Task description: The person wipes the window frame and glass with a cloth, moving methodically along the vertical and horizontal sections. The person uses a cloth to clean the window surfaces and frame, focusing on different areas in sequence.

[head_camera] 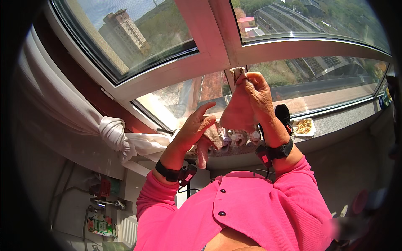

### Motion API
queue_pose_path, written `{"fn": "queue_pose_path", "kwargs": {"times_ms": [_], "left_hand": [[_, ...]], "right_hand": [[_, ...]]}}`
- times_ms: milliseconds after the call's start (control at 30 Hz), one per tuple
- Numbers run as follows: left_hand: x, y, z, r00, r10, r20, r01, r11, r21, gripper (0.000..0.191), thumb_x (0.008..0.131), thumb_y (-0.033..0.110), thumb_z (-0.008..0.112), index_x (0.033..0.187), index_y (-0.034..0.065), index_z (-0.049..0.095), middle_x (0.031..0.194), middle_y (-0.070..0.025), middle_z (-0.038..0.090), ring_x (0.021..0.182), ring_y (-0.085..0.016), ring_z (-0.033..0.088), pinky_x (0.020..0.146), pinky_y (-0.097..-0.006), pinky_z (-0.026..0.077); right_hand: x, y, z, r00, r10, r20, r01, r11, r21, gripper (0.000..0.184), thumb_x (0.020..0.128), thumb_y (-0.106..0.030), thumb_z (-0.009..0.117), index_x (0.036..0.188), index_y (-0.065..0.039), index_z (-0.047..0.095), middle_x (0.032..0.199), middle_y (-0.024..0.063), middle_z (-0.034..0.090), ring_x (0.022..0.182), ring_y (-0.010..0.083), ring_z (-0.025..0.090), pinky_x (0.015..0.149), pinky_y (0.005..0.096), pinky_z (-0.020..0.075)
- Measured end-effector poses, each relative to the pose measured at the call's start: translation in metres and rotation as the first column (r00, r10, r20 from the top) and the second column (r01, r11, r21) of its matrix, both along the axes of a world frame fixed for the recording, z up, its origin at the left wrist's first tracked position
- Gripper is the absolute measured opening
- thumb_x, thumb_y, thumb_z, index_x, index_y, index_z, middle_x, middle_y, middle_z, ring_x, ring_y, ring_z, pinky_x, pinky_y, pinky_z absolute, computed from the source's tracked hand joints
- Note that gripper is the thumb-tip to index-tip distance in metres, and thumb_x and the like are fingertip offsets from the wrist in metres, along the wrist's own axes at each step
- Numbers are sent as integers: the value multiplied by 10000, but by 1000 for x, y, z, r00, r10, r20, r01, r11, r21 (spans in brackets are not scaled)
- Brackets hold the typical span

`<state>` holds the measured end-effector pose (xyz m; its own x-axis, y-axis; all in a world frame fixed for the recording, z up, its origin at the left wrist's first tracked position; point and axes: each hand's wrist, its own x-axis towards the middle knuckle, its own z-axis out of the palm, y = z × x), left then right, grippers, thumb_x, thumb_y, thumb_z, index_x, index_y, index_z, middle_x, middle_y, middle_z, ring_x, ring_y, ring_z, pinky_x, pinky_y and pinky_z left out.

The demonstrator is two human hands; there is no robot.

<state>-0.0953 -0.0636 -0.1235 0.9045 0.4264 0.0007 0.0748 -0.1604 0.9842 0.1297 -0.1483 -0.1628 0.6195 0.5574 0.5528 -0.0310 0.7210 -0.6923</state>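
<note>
My right hand [260, 94] is raised before the window and pinches a pinkish cloth [238, 109], which looks like a sock, near its folded beige top. The cloth hangs down from the fingertips in sunlight. My left hand [196, 128] is lower and to the left, its thumb and forefinger spread apart. A second cloth [213, 138], beige and pink, hangs beneath that palm, seemingly held by the other fingers, which are hidden. Black straps with small devices circle both wrists. Several clear plastic bottles [239, 138] stand on the sill just below the hands.
Along the stone windowsill [345, 116] are a white dish of pale bits [303, 127] and a black object [282, 114], possibly a shoe. A knotted white curtain [114, 131] hangs left. The window frame [216, 37] rises ahead. A faucet [108, 202] sits lower left.
</note>
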Motion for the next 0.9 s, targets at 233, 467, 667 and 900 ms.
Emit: {"fn": "queue_pose_path", "kwargs": {"times_ms": [233, 467, 667, 900], "left_hand": [[42, -30, -24, 986, 159, 58, -127, 924, -360, 645, 942, 94, 587, 1497, 97, 258, 901, -163, 644, 749, -283, 711, 620, -387, 614], [42, -12, -55, 916, 382, 122, -364, 920, -145, 197, 924, 65, 621, 1090, 0, 538, 920, -114, 658, 714, -190, 690, 604, -324, 607], [28, -27, -46, 851, 489, 194, -523, 823, 219, 126, 928, 78, 625, 1020, 0, 586, 824, -63, 633, 693, -109, 637, 595, -280, 582], [11, -55, -17, 919, 394, -2, -378, 881, 283, 103, 915, 100, 645, 973, 28, 599, 821, 2, 623, 729, -75, 598, 634, -245, 509]], "right_hand": [[-41, -3, -10, 971, 239, 26, -233, 961, -148, 158, 937, -66, 622, 1072, -30, 548, 956, 56, 668, 901, 79, 617, 820, 230, 492], [-21, 4, -34, 989, 146, 21, -136, 957, -258, 193, 883, -134, 671, 990, -40, 541, 796, 4, 601, 759, 41, 529, 658, 221, 455], [-18, 4, -39, 987, 159, 13, -142, 911, -387, 372, 835, -95, 685, 1176, -55, 543, 1001, 76, 613, 870, 146, 591, 754, 288, 495], [-11, -30, -18, 498, -33, 867, 264, 958, -115, 499, 805, -182, 722, 1274, -131, 562, 1324, 162, 532, 1237, 393, 479, 991, 468, 440]]}}
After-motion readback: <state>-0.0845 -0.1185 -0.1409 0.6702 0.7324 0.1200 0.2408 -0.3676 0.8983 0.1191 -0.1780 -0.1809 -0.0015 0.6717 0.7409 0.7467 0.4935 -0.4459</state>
